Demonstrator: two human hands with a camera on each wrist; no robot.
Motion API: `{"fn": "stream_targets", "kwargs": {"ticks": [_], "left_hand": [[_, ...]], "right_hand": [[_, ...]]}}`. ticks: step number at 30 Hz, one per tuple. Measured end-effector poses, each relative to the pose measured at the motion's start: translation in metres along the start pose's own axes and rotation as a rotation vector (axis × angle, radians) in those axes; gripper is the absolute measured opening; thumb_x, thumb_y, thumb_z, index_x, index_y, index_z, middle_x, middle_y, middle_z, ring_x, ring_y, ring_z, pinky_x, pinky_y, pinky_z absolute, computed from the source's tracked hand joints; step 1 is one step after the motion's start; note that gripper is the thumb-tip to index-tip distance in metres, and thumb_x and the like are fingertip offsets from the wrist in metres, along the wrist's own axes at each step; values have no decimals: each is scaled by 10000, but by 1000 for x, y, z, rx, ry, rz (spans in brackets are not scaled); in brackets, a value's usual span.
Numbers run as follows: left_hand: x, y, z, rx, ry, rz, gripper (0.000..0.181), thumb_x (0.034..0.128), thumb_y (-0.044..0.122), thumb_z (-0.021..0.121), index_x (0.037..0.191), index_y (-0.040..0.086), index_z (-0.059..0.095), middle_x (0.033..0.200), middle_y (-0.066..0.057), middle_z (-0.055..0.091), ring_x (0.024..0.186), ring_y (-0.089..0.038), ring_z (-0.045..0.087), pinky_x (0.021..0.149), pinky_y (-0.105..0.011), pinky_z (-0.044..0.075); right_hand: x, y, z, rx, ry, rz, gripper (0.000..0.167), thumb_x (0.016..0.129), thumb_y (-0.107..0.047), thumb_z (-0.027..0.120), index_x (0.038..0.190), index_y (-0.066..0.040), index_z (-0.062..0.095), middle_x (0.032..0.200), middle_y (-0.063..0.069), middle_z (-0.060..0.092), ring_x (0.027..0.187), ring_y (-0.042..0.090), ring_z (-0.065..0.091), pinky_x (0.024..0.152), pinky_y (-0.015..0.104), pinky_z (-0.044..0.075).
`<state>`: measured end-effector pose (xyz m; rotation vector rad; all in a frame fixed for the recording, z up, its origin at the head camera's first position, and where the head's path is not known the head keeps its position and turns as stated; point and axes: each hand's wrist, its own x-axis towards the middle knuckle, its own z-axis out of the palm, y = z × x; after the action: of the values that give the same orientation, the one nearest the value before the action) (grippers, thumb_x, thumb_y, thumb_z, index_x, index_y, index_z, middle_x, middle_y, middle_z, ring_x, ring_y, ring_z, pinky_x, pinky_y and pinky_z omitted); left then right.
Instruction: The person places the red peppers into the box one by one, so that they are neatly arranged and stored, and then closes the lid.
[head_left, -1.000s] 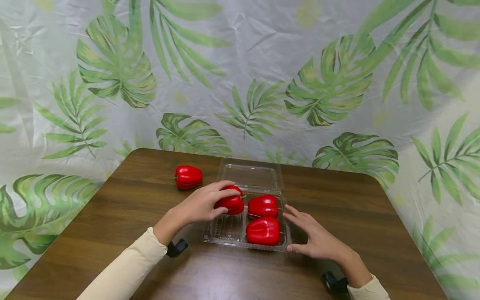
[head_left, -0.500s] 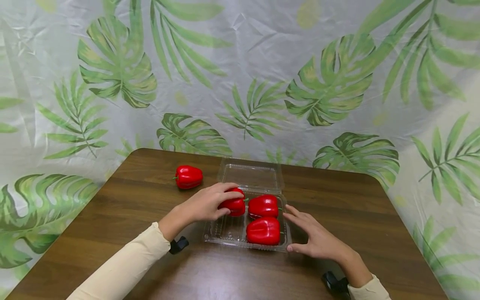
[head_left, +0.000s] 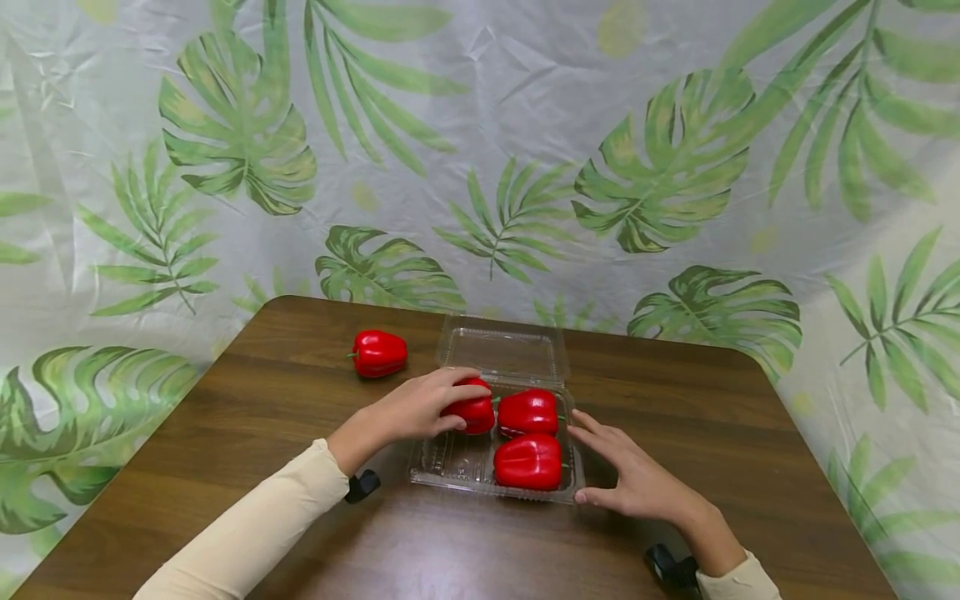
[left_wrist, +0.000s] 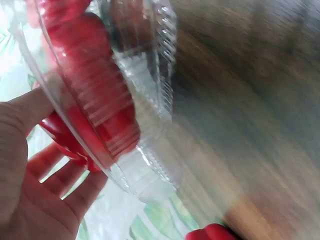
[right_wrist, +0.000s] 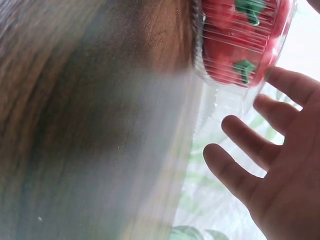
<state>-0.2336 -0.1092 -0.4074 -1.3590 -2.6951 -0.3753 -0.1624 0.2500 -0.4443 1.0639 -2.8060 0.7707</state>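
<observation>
Work is judged to be past its halfway point. Toward the far left corner of the desk [head_left: 675, 400], a loose pepper [head_left: 379, 353] is set apart from the others, its stem pointed left and no hand laid on it; this one is taken as not yet dealt with. Next to the right, the left hand [head_left: 418, 408] is seen clamped on the held pepper [head_left: 478, 414], its thumb placed on the near side, its fingers curled over the top, at the back left part of the clear container [head_left: 459, 460]. Whether this pepper is fully set down cannot be told. The front left part of the container is left unfilled. The lid [head_left: 501, 346] is folded back toward the far edge of the desk, so the container is not yet covered. In the right half, the back pepper [head_left: 528, 412] and the front pepper [head_left: 528, 462] are laid one before the other, stems pointed right; these two are regarded as done. Nearest the right edge of the desk, the right hand [head_left: 637, 477] is held beside the container's right side, fingers and thumb apart, nothing gripped; whether the wall is touched cannot be told.
</observation>
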Motion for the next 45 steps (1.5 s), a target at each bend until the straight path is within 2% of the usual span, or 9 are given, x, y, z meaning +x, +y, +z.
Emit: {"fn": "stream_targets", "kwargs": {"ticks": [9, 19, 45], "left_hand": [[-2, -3, 5, -32, 33, 12, 486, 902, 190, 690, 1375, 180, 577, 1448, -155, 520, 1307, -323, 542, 1049, -471, 501], [-4, -1, 12, -6, 3, -11, 502, 880, 176, 689, 1369, 205, 581, 1457, -116, 519, 1289, -295, 550, 1008, -450, 529], [-6, -6, 22, -12, 34, 1, 508, 896, 171, 701, 1386, 173, 565, 1475, -111, 511, 1341, -282, 515, 1101, -446, 463]], "right_hand": [[1, 0, 0, -18, 5, -5, 816, 817, -435, 773, 1477, -76, 454, 1583, 190, 362, 1347, 380, 450, 972, 643, 466], [0, -2, 2, 21, -4, 10, 821, 821, -448, 766, 1488, -96, 442, 1588, 196, 353, 1348, 405, 448, 973, 672, 454], [-2, 1, 4, 30, 3, 21, 826, 826, -450, 761, 1495, -93, 432, 1600, 180, 339, 1370, 424, 433, 990, 688, 432]]}}
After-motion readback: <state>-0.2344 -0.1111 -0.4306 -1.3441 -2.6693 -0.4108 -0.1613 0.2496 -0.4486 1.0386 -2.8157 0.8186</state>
